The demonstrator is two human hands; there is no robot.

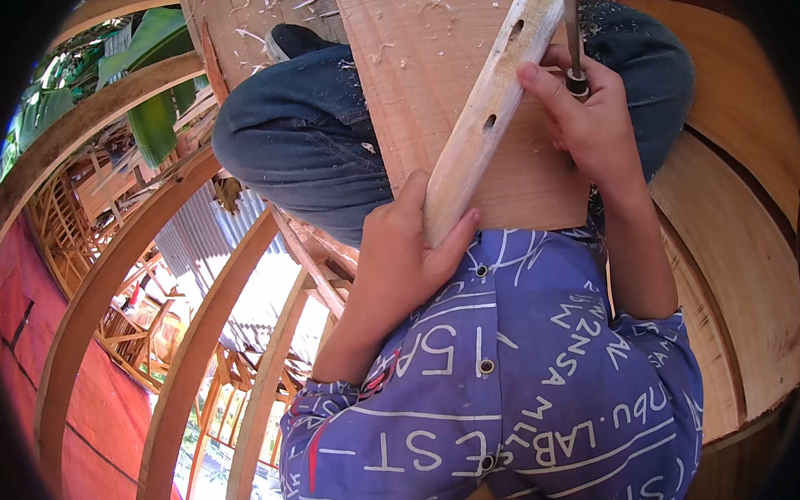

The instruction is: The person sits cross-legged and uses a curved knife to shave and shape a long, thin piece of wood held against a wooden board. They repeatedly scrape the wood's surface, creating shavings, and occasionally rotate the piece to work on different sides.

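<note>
A pale strip of wood (492,106) with two dark slots slants over a flat board (394,91) lying across my lap. Its lower end is gripped by my left hand (409,245), thumb on one side and fingers on the other. My right hand (589,111) rests its thumb against the strip's right edge, near the slots. Between the same fingers stands a metal-shafted tool (573,32) with a black and white collar. The tool's handle is mostly hidden in the palm, and its tip is out of view at the top.
Wood shavings (436,11) lie on the board. My bent knees (299,130) flank it. Curved wooden slats (183,354) stand at left, with corrugated metal sheets (205,226) and green leaves (152,82) beyond. Wide wooden planks (727,274) are at right.
</note>
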